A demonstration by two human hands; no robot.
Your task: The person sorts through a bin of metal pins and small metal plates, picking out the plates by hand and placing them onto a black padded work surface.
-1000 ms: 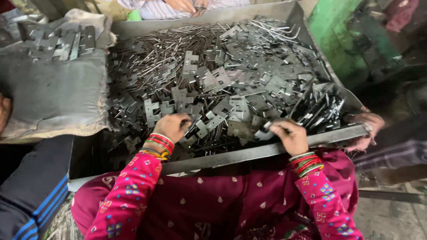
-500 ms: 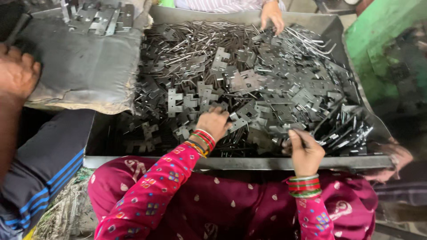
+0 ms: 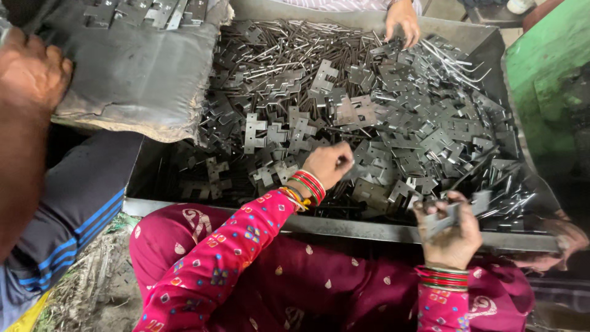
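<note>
At the far left, another person's bare forearm and fist [image 3: 31, 71] rest on a grey padded cushion [image 3: 135, 74], with a navy trouser leg striped in blue [image 3: 74, 203] below; that person is cut off by the frame edge. The wearer's left hand [image 3: 329, 165] reaches forward from a pink patterned sleeve, wrist ringed with red and green bangles, fingers curled down into the heap of flat grey notched metal plates [image 3: 344, 117] filling the wide steel tray [image 3: 344, 226]. Whether it has pinched a plate cannot be told, since the knuckles hide the fingertips. The right hand [image 3: 452, 230] is raised over the tray's near rim, thumb and fingers closed around a small grey metal plate [image 3: 444, 220], partly hidden in the grip. Thin bent steel rods [image 3: 455, 61] lie mixed in farther back, where a third person's hand [image 3: 402, 21] touches the pile.
</note>
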